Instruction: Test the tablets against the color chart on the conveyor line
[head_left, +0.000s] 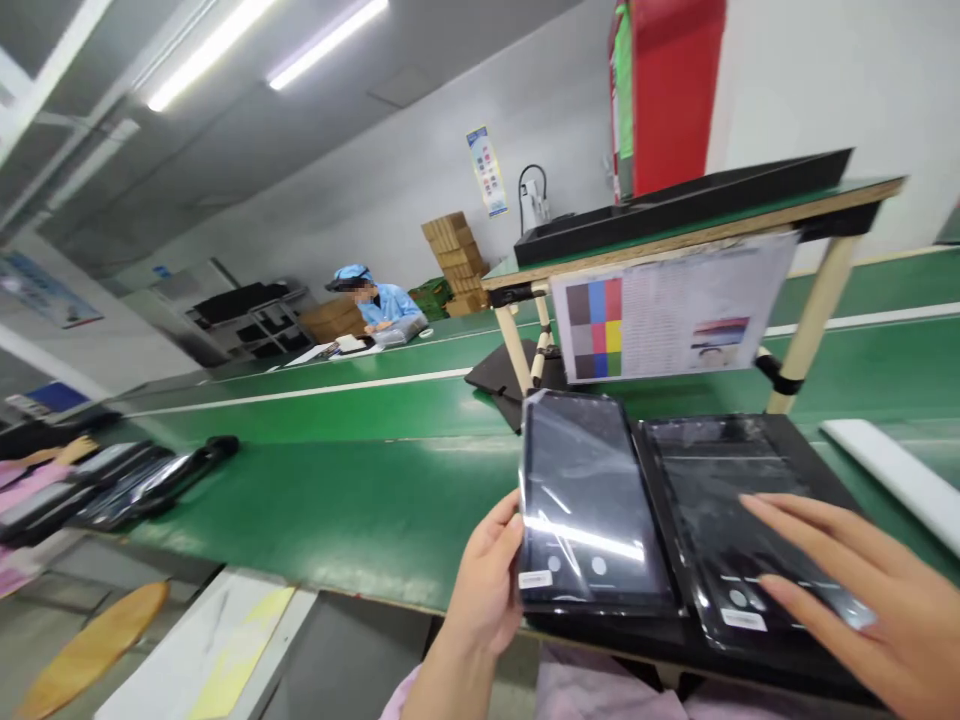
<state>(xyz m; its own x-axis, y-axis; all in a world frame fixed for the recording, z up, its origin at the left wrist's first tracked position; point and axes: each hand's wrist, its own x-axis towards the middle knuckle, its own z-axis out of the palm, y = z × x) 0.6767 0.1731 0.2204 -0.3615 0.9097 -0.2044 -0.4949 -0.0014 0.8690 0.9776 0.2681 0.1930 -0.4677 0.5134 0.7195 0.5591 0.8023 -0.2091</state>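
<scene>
My left hand (491,575) grips a tablet (581,480) at its left edge, thumb on the near side and the other fingers hidden behind it. This tablet is tilted up, with a glossy film over its dark screen and a small white label at the lower left corner. To its right, a second film-covered tablet (720,490) lies on a black pad (814,450). Over that second screen is my right hand (862,590), its fingers stretched out and apart; whether the fingertips touch the glass I cannot tell.
A small raised shelf (697,250) with a printed colour chart (675,310) stands behind the tablets. At right lies a white bar (892,480). Several wrapped dark devices (135,490) lie at the left of the green bench (322,500). A co-worker (382,300) sits across.
</scene>
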